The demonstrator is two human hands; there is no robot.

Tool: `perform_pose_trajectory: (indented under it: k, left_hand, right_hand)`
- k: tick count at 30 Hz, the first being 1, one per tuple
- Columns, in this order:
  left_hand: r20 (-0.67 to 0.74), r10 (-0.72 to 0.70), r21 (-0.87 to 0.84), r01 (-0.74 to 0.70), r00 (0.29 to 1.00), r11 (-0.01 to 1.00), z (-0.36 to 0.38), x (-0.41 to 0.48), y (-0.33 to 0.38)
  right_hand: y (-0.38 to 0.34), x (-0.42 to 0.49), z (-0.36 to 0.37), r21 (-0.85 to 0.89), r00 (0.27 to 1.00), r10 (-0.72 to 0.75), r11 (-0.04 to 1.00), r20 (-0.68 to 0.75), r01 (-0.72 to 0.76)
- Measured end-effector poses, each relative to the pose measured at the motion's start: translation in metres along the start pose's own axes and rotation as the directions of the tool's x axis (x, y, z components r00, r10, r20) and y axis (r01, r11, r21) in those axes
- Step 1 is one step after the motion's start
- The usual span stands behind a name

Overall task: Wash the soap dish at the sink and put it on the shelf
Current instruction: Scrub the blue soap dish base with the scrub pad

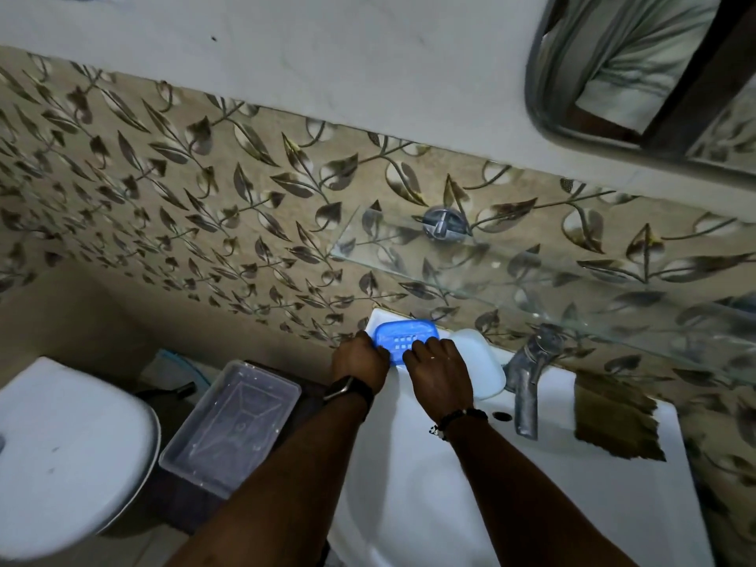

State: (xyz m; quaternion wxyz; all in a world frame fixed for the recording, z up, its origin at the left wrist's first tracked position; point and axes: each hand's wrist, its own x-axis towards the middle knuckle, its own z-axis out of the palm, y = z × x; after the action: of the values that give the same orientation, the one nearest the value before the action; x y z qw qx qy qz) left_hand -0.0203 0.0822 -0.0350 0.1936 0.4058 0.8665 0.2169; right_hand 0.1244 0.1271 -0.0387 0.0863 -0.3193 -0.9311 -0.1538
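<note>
- A toilet lid (pixel 61 444), smooth, white and rounded, fills the lower left.
- Beside it sits a clear plastic tub (pixel 233 423), rectangular with rounded corners and a moulded pattern in its base; what it rests on is too dark to tell.
- The left hand (pixel 360 362), with a dark watch on its wrist, has its fingers curled round the left end of the soap dish.
- The soap dish (pixel 405 337) is glossy blue plastic, an oblong with rounded corners and a grid of small square drain holes in its floor. It lies at the back left corner of the sink (pixel 409 505), on the flat white glazed rim just beside the wall.
- The right hand (pixel 439 370), with a ring and a beaded bracelet, grips the dish's near right edge, fingertips hooked over the rim.
- A pale, milky plastic tray (pixel 482 362), the same rounded oblong shape, lies on the back edge touching the blue dish's right end.
- A dull metal tap (pixel 527 382) stands at the back edge, its spout angled over the basin.
- A brown, ragged-edged patch (pixel 617 419) lies on the sink's back right corner.
- Above, a clear glass shelf (pixel 532 276) juts from the leaf-patterned tiled wall (pixel 163 178) on a chrome bracket (pixel 439 223).
- A metal-framed mirror (pixel 654 75) fills the upper right.
</note>
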Motion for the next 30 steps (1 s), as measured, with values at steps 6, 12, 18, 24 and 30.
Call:
perform_pose_trajectory:
  k: [6,12,18,24,30]
  left_hand:
    - [-0.057,-0.023,-0.16,0.014,0.998,0.987,-0.009,-0.003,-0.008]
    - [-0.086,-0.048,-0.385,0.011,0.995,0.923,-0.024,-0.015,-0.015]
    - [-0.132,-0.051,-0.58,-0.036,0.99,0.814,-0.044,-0.05,-0.006]
    - [-0.136,-0.021,-0.779,-0.093,0.991,0.62,-0.051,-0.091,0.022]
    - [-0.069,0.075,-0.845,-0.099,0.995,0.525,-0.036,-0.136,0.068]
  right_hand:
    - [-0.002,0.0,-0.01,0.01,0.996,-0.029,1.0,-0.086,0.029]
    - [-0.007,-0.004,-0.036,-0.006,0.984,-0.047,0.999,-0.169,0.046]
    - [-0.011,-0.026,-0.075,-0.047,0.966,-0.064,0.997,-0.25,0.054]
    - [0.006,-0.064,-0.119,-0.093,0.954,-0.047,0.995,-0.297,0.02]
    - [0.037,-0.123,-0.15,-0.137,0.954,0.028,0.988,-0.3,-0.072]
